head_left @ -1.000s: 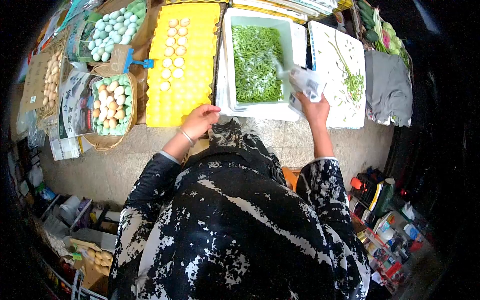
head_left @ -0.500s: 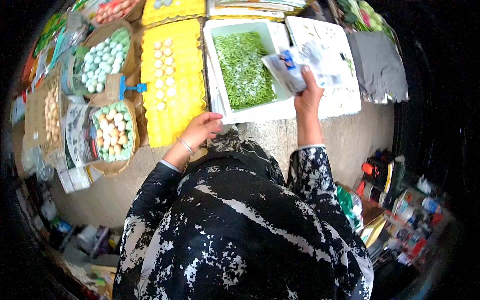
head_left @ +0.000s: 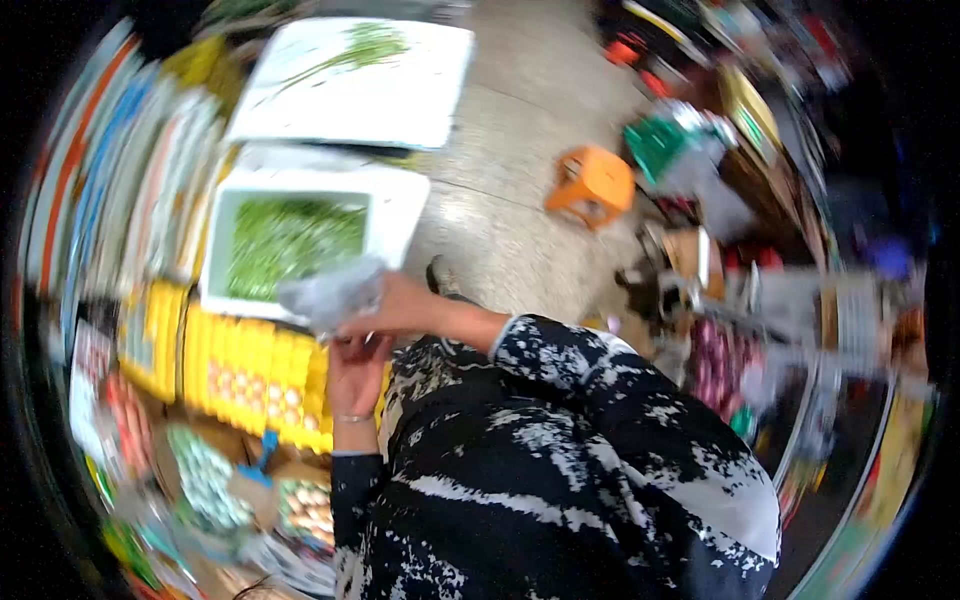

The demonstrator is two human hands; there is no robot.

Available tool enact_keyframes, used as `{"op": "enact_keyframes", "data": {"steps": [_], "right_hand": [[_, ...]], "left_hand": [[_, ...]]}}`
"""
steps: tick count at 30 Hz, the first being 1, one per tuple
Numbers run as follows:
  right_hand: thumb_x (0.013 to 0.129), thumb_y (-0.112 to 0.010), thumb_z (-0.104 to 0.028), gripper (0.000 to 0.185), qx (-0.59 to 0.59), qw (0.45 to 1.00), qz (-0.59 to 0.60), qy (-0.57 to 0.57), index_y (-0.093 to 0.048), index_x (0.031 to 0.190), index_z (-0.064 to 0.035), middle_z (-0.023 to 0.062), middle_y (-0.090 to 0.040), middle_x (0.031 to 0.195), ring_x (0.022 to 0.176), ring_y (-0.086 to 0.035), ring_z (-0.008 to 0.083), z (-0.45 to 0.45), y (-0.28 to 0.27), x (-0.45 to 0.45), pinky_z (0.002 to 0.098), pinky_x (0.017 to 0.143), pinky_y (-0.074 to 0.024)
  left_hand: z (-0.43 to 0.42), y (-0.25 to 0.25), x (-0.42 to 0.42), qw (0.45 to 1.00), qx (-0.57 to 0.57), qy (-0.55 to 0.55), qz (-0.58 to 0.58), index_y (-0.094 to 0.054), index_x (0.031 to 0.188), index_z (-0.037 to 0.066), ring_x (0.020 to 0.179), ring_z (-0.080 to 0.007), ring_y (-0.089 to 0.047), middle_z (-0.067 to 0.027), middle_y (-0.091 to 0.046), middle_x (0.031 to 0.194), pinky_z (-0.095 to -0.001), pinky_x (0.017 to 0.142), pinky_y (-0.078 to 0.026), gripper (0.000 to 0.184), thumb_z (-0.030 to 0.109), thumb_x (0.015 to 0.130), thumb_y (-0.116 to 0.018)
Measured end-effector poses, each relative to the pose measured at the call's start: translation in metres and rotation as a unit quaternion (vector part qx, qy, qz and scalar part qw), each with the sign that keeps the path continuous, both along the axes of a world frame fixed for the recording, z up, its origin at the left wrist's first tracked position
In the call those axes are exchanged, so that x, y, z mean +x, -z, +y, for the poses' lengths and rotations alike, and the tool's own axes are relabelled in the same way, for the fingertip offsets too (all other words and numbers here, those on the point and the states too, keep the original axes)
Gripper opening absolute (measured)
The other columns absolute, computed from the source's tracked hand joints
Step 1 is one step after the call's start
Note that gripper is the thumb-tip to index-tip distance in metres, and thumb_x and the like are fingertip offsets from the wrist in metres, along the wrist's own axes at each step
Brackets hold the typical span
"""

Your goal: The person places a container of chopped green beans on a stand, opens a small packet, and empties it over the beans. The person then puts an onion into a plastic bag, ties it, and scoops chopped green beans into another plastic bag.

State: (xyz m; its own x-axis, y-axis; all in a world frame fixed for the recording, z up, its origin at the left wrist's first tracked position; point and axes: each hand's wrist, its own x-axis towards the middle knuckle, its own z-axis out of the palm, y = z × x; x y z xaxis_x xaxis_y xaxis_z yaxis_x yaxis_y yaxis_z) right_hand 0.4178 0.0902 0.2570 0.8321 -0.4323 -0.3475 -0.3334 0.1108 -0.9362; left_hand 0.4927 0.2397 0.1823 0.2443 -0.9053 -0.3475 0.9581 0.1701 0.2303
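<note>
My right hand (head_left: pixel 398 306) is closed on a crumpled grey-white plastic packet (head_left: pixel 335 294), which is blurred. The packet is over the near edge of a white foam box (head_left: pixel 400 190). Chopped green vegetable pieces (head_left: pixel 290 240) fill a pale green tub set in that box. Just below the packet, my left hand (head_left: pixel 355 375) is raised close against my right hand, a bangle on its wrist. Its fingertips are partly hidden and smeared, so I cannot tell whether they grip the packet.
Yellow egg trays (head_left: pixel 215 335) with several eggs lie beside the box. Baskets of pale blue eggs (head_left: pixel 205 475) and brown eggs (head_left: pixel 305 505) stand lower left. A white board (head_left: pixel 350 85) carries green stalks (head_left: pixel 370 48). On the floor stands an orange stool (head_left: pixel 592 185).
The view has swung to the right, bringing the stool into sight. My right hand has brought the packet across to the left hand; before, the hands were apart and the left was empty.
</note>
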Motion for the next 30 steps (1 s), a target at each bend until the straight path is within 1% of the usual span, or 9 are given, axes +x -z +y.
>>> {"op": "enact_keyframes", "data": {"steps": [1,3,5,8,11,13,18,23,30], "right_hand": [[0.061,-0.075,-0.017,0.060,0.049,0.995,-0.068,0.055,-0.047,0.112,-0.0016,0.0082,-0.059,0.095,0.086,-0.054,0.0143,0.012,0.061,-0.005,0.0265,0.074,-0.0458],[0.060,-0.075,-0.014,0.063,0.134,0.987,-0.089,0.028,-0.046,0.114,-0.0017,0.0069,-0.058,0.096,0.087,-0.053,0.0131,0.006,0.024,-0.021,0.0263,0.075,-0.0452],[0.062,-0.073,-0.016,0.067,0.039,0.998,-0.021,0.039,-0.042,0.119,-0.0028,0.0087,-0.059,0.098,0.086,-0.054,0.0135,0.008,0.025,-0.031,0.0256,0.076,-0.0446],[0.067,-0.070,-0.024,0.061,0.042,0.990,-0.086,0.099,-0.044,0.118,-0.0032,0.0101,-0.059,0.098,0.087,-0.055,0.0149,0.001,0.005,-0.056,0.0262,0.077,-0.0440],[0.072,-0.064,-0.031,0.056,-0.018,0.993,-0.007,0.117,-0.045,0.117,-0.0040,0.0115,-0.059,0.098,0.088,-0.056,0.0176,-0.012,0.019,-0.095,0.0275,0.078,-0.0434],[0.075,-0.061,-0.032,0.053,-0.039,0.994,-0.008,0.099,-0.046,0.117,-0.0045,0.0123,-0.060,0.098,0.089,-0.057,0.0193,0.000,0.039,-0.044,0.0287,0.078,-0.0430],[0.078,-0.054,-0.037,0.051,-0.121,0.979,-0.009,0.163,-0.045,0.117,-0.0044,0.0181,-0.059,0.096,0.085,-0.058,0.0270,-0.020,-0.007,-0.073,0.0319,0.075,-0.0443],[0.082,-0.047,-0.033,0.036,-0.190,0.962,-0.009,0.198,-0.053,0.109,-0.0094,0.0219,-0.058,0.081,0.073,-0.057,0.0344,-0.071,-0.038,-0.164,0.0370,0.065,-0.0442],[0.082,-0.047,-0.035,0.033,-0.257,0.909,0.089,0.316,-0.061,0.091,-0.0065,0.0193,-0.058,0.069,0.064,-0.057,0.0334,-0.095,-0.055,-0.279,0.0397,0.060,-0.0435]], "left_hand": [[0.003,0.011,-0.001,1.000,0.025,0.006,0.006,-0.045,0.115,0.010,0.110,-0.0274,-0.043,-0.0115,-0.048,0.117,-0.0450,0.096,-0.032,0.040,0.034,0.083,-0.050],[0.008,0.020,0.004,0.997,0.016,0.067,0.034,-0.042,0.118,0.006,0.108,-0.0270,-0.044,-0.0130,-0.046,0.119,-0.0447,0.096,-0.032,0.043,0.031,0.084,-0.049],[0.006,0.019,0.009,0.993,0.068,0.094,0.000,-0.040,0.119,0.002,0.108,-0.0270,-0.044,-0.0134,-0.045,0.120,-0.0448,0.097,-0.032,0.046,0.030,0.084,-0.050],[-0.001,0.024,0.016,0.983,0.045,0.177,-0.006,-0.038,0.121,0.006,0.109,-0.0282,-0.042,-0.0125,-0.043,0.120,-0.0446,0.096,-0.033,0.046,0.030,0.084,-0.049],[-0.032,0.019,-0.003,0.967,0.027,0.254,-0.011,-0.040,0.121,0.014,0.113,-0.0306,-0.038,-0.0114,-0.040,0.124,-0.0440,0.096,-0.033,0.041,0.029,0.085,-0.048],[-0.025,0.035,0.049,0.968,0.052,0.243,-0.027,-0.040,0.121,0.017,0.111,-0.0298,-0.039,-0.0112,-0.041,0.123,-0.0435,0.093,-0.036,0.039,0.029,0.085,-0.048],[-0.073,0.031,0.036,0.941,0.038,0.329,-0.069,-0.040,0.121,0.021,0.104,-0.0259,-0.046,-0.0090,-0.044,0.121,-0.0415,0.085,-0.042,0.038,0.037,0.087,-0.043],[-0.141,0.004,-0.038,0.920,-0.001,0.379,-0.102,-0.040,0.122,0.014,0.109,-0.0270,-0.042,-0.0084,-0.046,0.120,-0.0453,0.094,-0.031,0.042,0.036,0.086,-0.044],[-0.213,-0.041,-0.161,0.880,0.029,0.470,-0.058,-0.041,0.119,0.012,0.107,-0.0334,-0.044,-0.0099,-0.053,0.110,-0.0491,0.089,-0.036,0.040,0.036,0.086,-0.043]]}}
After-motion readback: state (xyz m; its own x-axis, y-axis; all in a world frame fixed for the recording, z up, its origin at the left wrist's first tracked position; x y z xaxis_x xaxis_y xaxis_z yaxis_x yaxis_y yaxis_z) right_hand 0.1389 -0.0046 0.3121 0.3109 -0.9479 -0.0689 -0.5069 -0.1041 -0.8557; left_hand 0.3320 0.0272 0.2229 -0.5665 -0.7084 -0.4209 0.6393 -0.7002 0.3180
